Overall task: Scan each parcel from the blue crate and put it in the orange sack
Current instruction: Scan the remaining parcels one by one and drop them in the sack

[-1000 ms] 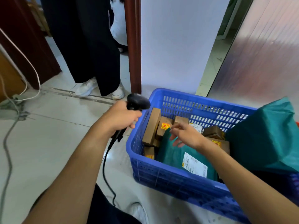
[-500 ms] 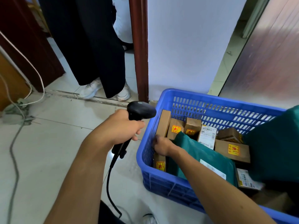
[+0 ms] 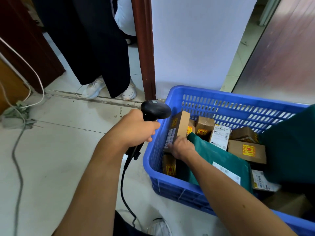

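The blue crate [image 3: 201, 97] stands on the floor at the right, holding several brown cardboard parcels and green plastic mailers [image 3: 219, 155]. My left hand [image 3: 134, 128] grips the handle of a black barcode scanner [image 3: 156, 109] just left of the crate's near corner, its head pointing toward the crate. Inside the crate at its left wall, my right hand [image 3: 180, 147] grips the lower end of a tall brown box [image 3: 180, 126] that stands on end with a white label on its side. No orange sack is in view.
A person in dark trousers and white shoes [image 3: 109, 89] stands in the doorway beyond a dark wooden door frame [image 3: 144, 65]. Grey and white cables [image 3: 18, 150] trail over the tiled floor at the left. The scanner's black cord [image 3: 123, 189] hangs down toward my foot.
My right hand went from hovering over the green mailer down to the crate's left wall and took hold of the tall brown box, which has now risen a little. The scanner stayed beside the crate.
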### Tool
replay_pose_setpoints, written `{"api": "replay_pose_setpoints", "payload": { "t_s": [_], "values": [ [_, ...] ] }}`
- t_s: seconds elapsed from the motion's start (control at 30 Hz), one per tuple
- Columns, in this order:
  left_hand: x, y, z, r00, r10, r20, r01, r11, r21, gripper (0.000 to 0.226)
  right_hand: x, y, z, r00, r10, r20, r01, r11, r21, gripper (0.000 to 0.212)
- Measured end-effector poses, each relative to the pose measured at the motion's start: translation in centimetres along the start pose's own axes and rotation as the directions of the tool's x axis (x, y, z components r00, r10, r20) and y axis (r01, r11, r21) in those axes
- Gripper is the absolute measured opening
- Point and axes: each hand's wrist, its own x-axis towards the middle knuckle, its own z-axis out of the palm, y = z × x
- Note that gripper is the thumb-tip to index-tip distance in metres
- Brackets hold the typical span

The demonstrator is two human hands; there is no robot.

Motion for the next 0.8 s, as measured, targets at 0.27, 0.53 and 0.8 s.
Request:
{"api": "replay_pose_setpoints", "payload": {
  "t_s": [0.27, 0.53, 0.8],
  "values": [
    [0.3, -0.5, -0.2, 1.0, -0.011, -0.026, 0.012, 0.999, 0.037, 0.018, 0.9, 0.8, 0.2, 0.991, 0.122, -0.055, -0.116, 0.987, 0.11, 0.059],
    [1.0, 0.8, 1.3, 0.997, 0.067, -0.034, -0.067, 0.998, 0.013, 0.021, -0.9, 5.2, -5.2, 0.98, 0.199, -0.025, -0.159, 0.843, 0.513, 0.057],
    [-0.3, 4.7, 4.2, 0.979, 0.12, -0.164, -0.141, 0.982, -0.127, 0.007, -10.6, 12.8, -13.9, 0.99, 0.136, -0.019, -0.065, 0.584, 0.809, 0.026]
  ]
}}
